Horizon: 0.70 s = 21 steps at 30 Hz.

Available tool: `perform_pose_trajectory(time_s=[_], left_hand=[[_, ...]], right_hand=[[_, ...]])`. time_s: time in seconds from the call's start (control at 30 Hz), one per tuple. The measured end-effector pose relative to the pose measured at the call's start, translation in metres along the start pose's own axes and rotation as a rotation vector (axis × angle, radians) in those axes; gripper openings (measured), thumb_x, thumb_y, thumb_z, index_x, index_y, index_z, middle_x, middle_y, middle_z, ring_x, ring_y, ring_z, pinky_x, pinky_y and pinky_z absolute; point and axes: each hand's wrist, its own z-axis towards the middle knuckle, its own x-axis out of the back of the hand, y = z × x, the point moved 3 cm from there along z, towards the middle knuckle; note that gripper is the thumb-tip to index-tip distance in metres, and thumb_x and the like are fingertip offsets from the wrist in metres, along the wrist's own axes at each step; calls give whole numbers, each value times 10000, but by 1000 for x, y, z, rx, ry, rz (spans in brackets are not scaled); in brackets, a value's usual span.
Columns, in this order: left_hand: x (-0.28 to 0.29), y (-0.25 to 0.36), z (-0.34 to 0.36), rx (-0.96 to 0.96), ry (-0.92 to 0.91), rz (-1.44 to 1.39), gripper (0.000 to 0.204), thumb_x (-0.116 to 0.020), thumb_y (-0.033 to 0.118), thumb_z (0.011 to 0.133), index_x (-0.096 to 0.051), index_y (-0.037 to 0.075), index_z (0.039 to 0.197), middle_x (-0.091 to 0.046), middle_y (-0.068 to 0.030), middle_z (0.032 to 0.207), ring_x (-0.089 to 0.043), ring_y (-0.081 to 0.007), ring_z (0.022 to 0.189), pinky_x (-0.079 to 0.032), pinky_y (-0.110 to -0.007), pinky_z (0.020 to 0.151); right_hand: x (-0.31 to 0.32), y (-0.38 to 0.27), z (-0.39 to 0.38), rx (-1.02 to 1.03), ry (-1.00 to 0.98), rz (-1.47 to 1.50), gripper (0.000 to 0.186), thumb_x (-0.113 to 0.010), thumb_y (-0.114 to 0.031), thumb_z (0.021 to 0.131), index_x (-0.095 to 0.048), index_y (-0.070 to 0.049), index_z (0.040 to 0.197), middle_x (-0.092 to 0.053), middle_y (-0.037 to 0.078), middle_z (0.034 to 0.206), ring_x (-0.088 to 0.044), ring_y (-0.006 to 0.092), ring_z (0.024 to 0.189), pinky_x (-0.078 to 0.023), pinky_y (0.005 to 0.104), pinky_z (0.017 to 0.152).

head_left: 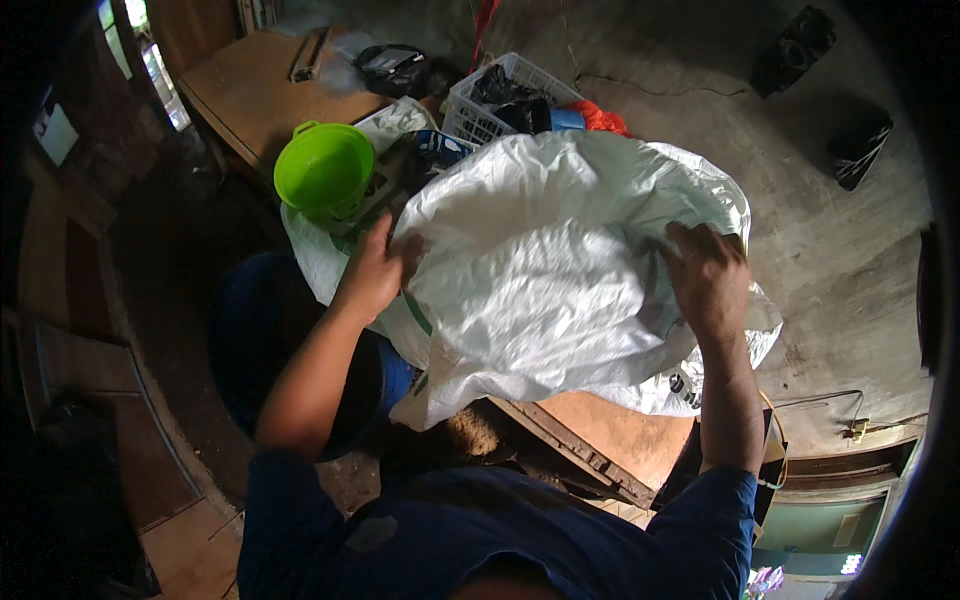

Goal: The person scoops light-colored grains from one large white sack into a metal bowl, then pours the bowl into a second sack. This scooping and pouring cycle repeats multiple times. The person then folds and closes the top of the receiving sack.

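A large white woven sack (540,290) spreads wide in front of me, its mouth open toward me and its cloth creased. My left hand (375,272) is closed on the sack's left edge, with the thumb pointing up along the rim. On the right side, my right hand (710,278) is closed on the sack's cloth near the rim, fingers bent inward. Its fingertips are partly hidden in the folds. What lies at the bottom of the sack, if anything, cannot be made out. A bright green plastic basin (322,170) stands just beyond my left hand.
A dark blue drum (395,380) stands below my left forearm. Behind the sack is a white plastic basket (515,68) holding black and orange bags. A wooden table (235,85) extends to the far left, and a wooden board (620,430) shows under the sack's near edge.
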Motion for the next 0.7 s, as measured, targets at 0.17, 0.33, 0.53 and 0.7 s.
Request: perform_pose_trajectory(time_s=[0.17,0.33,0.53,0.7], left_hand=[[7,32,-31,-553,144,563,698,-795,261,864,-493,71,1464,-649,-239,1224,-655,-423,1065,-517,-472,953],[-46,57,-52,-722,-389,381,281,-698,185,909,-679,45,1152,-672,-200,1130,-663,-390,1044,-531,-449,918],[-159,2,-41,-559,-932,931,418,-656,392,942,-694,116,1254,-629,-170,1315,-578,-360,1259,-421,-482,1101],[-178,-41,4,-514,-764,1473,859,-727,686,776,-597,176,1455,-428,-228,1568,-374,-435,1463,-171,-582,1245]], right_hand=[[-6,-34,-34,311,-108,161,305,-763,-199,754,-741,-133,1051,-625,24,794,-637,213,719,-495,372,705],[-9,-54,-72,470,-133,313,343,-684,-194,743,-724,-104,1072,-609,4,849,-665,175,769,-477,344,714],[-4,-45,-88,537,-75,355,335,-689,-206,748,-725,-103,1065,-565,-9,814,-659,146,743,-465,332,704],[-9,-20,-127,565,-207,442,262,-700,-237,817,-732,-126,1052,-619,0,767,-671,168,715,-504,346,697]])
